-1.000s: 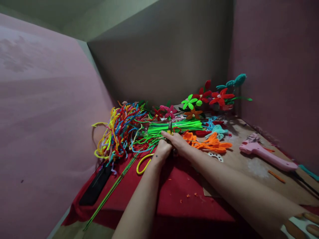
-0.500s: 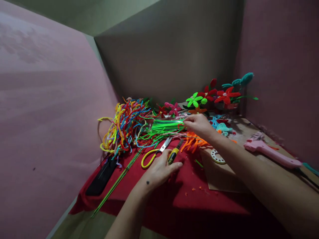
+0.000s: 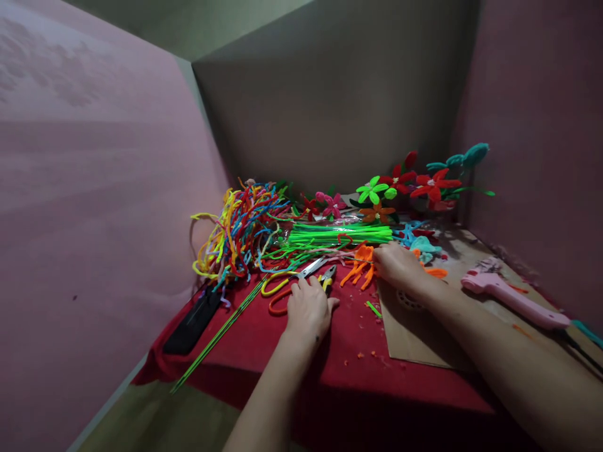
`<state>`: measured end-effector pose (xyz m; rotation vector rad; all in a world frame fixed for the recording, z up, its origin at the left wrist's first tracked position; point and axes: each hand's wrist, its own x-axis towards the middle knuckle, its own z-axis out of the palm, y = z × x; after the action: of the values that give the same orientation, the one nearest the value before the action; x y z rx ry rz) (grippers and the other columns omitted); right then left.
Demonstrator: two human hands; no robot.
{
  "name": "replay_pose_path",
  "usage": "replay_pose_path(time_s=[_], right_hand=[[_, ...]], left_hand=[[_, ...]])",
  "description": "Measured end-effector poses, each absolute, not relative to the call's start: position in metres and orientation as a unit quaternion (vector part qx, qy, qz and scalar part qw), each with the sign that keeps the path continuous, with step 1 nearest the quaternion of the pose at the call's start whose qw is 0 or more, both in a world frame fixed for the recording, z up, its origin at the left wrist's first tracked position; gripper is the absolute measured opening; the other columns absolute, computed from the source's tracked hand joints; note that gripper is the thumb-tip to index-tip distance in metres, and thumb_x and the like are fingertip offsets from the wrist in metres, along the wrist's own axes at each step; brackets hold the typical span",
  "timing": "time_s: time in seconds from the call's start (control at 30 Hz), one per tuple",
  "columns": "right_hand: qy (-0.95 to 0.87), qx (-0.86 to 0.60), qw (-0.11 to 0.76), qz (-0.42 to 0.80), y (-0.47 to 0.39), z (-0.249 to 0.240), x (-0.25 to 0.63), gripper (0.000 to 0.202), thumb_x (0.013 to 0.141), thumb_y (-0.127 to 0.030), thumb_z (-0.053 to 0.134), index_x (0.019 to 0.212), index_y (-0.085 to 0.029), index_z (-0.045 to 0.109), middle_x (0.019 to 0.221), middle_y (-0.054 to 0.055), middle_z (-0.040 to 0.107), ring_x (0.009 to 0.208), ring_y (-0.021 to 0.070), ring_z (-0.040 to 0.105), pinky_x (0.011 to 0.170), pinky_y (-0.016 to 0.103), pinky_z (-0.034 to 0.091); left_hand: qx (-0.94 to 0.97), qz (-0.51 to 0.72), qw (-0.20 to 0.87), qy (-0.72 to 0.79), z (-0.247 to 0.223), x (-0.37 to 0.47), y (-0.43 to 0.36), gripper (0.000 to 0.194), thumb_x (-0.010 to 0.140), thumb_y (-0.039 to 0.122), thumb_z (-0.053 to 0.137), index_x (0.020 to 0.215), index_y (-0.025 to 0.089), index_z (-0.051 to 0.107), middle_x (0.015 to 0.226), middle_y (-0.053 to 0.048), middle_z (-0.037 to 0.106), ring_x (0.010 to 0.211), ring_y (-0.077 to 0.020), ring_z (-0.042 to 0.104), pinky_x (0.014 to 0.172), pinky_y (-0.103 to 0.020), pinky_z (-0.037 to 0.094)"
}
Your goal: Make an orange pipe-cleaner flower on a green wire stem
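Note:
My left hand [image 3: 308,307] is low over the red cloth, its fingers curled over a pair of pliers [image 3: 328,280] with yellow handles; the metal jaws stick out beyond the fingers. Just left of that hand lie scissors [image 3: 282,290] with yellow and red-orange handles, blades pointing away. My right hand [image 3: 400,267] is closed beside a bunch of orange pipe-cleaner pieces [image 3: 362,267], above the cardboard. Its fingertips are partly hidden, and what they pinch cannot be made out. A thin wire runs leftward from near these fingers. Behind lies a bundle of green pipe cleaners [image 3: 339,234].
A heap of mixed pipe cleaners [image 3: 245,226] stands at the left, near a black phone-like object [image 3: 193,323] and thin green stems [image 3: 221,334]. Pipe-cleaner flowers [image 3: 433,185] stand at the back right. A pink glue gun [image 3: 516,301] lies on the cardboard [image 3: 414,342].
My left hand has turned and lowered with the pliers toward the cloth beside the scissors. My right hand has come back and right from the green bundle to the orange pieces.

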<state>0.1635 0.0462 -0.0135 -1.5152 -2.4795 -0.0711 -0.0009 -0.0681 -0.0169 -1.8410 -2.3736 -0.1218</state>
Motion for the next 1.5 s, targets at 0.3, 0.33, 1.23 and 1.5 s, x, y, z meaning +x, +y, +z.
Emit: replay_pose_path(time_s=[0.3,0.33,1.23,1.5], right_hand=[[-0.846,-0.512,0.148,0.017,0.054,-0.024,0.166,0.023,0.074,-0.012,0.044,0.089,-0.015,0.061,0.089,0.011,0.063,0.085,0.0226,0.057,0.061,0.028,0.032],[-0.845,-0.511,0.154,0.023,0.055,-0.024,0.166,0.023,0.074,-0.013,0.045,0.089,-0.017,0.061,0.09,0.009,0.063,0.086,0.0215,0.057,0.061,0.027,0.032],[-0.68,-0.291,0.463,0.488,0.006,0.041,0.156,0.034,0.08,-0.044,0.054,0.088,-0.015,0.07,0.055,-0.001,0.044,0.048,0.0091,0.036,0.045,0.024,0.029],[-0.675,-0.284,0.372,0.569,0.007,0.012,0.149,0.017,0.068,-0.029,0.063,0.071,-0.013,0.067,0.054,-0.004,0.049,0.047,0.0064,0.04,0.047,0.021,0.032]], left_hand=[[-0.641,-0.145,0.095,-0.748,0.008,-0.061,-0.003,0.028,0.085,0.026,0.041,0.095,0.019,0.066,0.096,-0.008,0.067,0.091,-0.0199,0.06,0.08,-0.028,0.043],[-0.635,-0.156,0.097,-0.75,0.011,-0.07,0.011,0.027,0.084,0.026,0.043,0.097,0.019,0.066,0.097,-0.008,0.068,0.091,-0.0196,0.06,0.081,-0.028,0.043],[-0.58,-0.597,-0.337,-0.439,0.084,-0.027,-0.012,0.015,0.068,0.025,0.066,0.075,0.014,0.058,0.063,0.0,0.062,0.047,-0.0085,0.053,0.04,-0.018,0.04],[-0.586,-0.541,-0.417,-0.437,0.055,0.005,-0.024,0.013,0.069,0.023,0.066,0.074,0.014,0.057,0.054,0.002,0.06,0.046,-0.0093,0.055,0.047,-0.021,0.046]])
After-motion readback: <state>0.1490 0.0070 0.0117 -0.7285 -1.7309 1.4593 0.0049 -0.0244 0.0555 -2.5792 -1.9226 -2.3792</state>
